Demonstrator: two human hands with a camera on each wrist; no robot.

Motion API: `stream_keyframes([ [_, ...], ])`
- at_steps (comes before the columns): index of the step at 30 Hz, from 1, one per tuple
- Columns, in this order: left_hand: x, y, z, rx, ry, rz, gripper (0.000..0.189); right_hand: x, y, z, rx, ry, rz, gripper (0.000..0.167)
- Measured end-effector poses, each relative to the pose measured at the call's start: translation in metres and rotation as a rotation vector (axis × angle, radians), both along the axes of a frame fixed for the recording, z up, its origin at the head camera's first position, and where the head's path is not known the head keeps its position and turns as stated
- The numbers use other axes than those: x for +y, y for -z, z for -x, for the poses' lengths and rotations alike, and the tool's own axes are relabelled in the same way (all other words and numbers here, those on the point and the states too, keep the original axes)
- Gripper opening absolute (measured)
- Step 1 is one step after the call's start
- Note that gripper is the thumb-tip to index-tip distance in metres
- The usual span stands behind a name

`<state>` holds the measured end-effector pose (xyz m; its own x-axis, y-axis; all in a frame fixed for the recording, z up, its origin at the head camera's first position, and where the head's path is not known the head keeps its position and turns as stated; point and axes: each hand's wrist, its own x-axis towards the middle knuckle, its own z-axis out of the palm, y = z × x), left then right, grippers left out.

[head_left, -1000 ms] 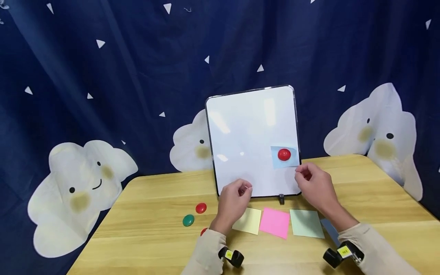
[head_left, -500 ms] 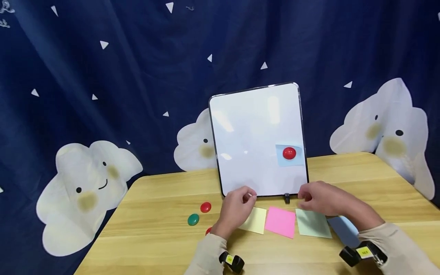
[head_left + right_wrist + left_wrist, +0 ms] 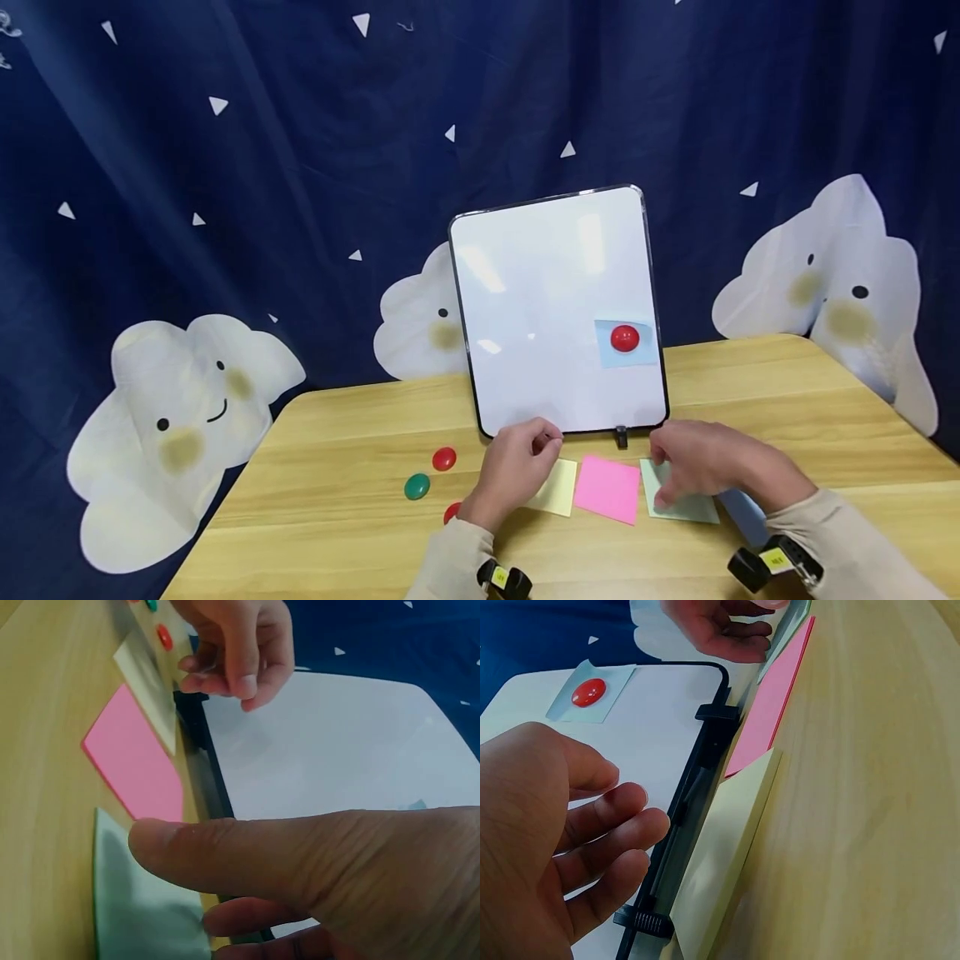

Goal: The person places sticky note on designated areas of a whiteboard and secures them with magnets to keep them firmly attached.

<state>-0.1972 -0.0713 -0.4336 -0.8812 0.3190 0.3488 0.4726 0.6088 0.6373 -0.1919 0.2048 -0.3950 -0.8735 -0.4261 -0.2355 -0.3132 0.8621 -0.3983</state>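
Three magnets, two red and one green, are lying at the left of the table. The left hand is hovering over the yellow pad, fingers loosely curled and holding nothing. The pink pad is lying between. The right hand is lowering onto the green pad, thumb and fingers closing at its near edge. To lift one sheet cleanly, it is probably best to pinch only the top corner and peel slowly, keeping clear of the whiteboard stand.
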Motion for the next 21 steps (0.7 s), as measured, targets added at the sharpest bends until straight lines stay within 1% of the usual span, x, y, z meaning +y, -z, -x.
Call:
stream_keyframes([
  [7,0.0008,-0.0013,-0.0013,-0.001,0.006,0.002,0.009,0.0005,0.0057,-0.0001,0.081,-0.002,-0.035,0.047],
  [11,0.0034,-0.0017,-0.0016,0.003,0.013,-0.004,0.009,0.0022,0.0066,0.0025,0.089,0.009,-0.037,0.049],
  [14,0.0047,-0.0009,-0.0014,0.009,0.015,0.002,0.009,0.0035,0.0068,0.0044,0.074,0.014,0.002,0.049],
  [17,0.0047,0.0001,-0.0012,0.019,0.014,0.013,0.008,0.0049,0.0066,0.0056,0.042,0.017,0.066,0.047],
  [19,0.0046,0.0005,-0.0010,0.025,0.019,0.018,0.008,0.0067,0.0056,0.0058,0.019,0.005,0.124,0.043],
  [21,0.0046,0.0006,-0.0009,0.030,0.032,0.019,0.008,0.0094,0.0032,0.0061,0.012,-0.028,0.190,0.037],
])
